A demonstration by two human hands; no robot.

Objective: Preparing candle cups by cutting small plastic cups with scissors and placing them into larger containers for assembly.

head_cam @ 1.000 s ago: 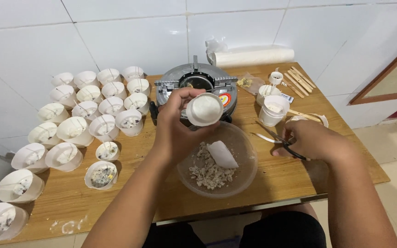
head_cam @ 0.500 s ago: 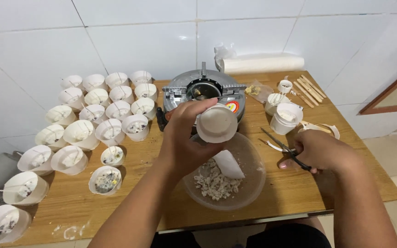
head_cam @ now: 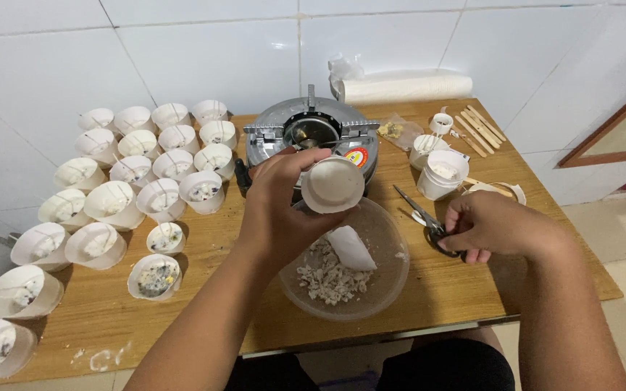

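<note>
Along the left half of the wooden table [head_cam: 204,304], rows of white paper cups [head_cam: 135,174] run from the far edge by the tiled wall down toward the near left corner, most with a thin wick standing in pale filling. Two small cups with dark flecks [head_cam: 155,276] sit nearest the person, right of those rows. At the middle of the far edge stands a round metal gas stove [head_cam: 311,134]. In front of it, the left hand [head_cam: 278,210] grips a small white cup [head_cam: 332,185], tilted on its side over a clear plastic bowl [head_cam: 389,279] near the front edge; the bowl holds crumbled pale wax [head_cam: 329,279] and a white scrap. Right of the bowl, the right hand [head_cam: 493,226] is closed around the handles of scissors [head_cam: 423,217] lying on the table. Beyond them stand white tubs [head_cam: 442,172], wooden sticks [head_cam: 478,129] and a paper roll [head_cam: 400,87].
</note>
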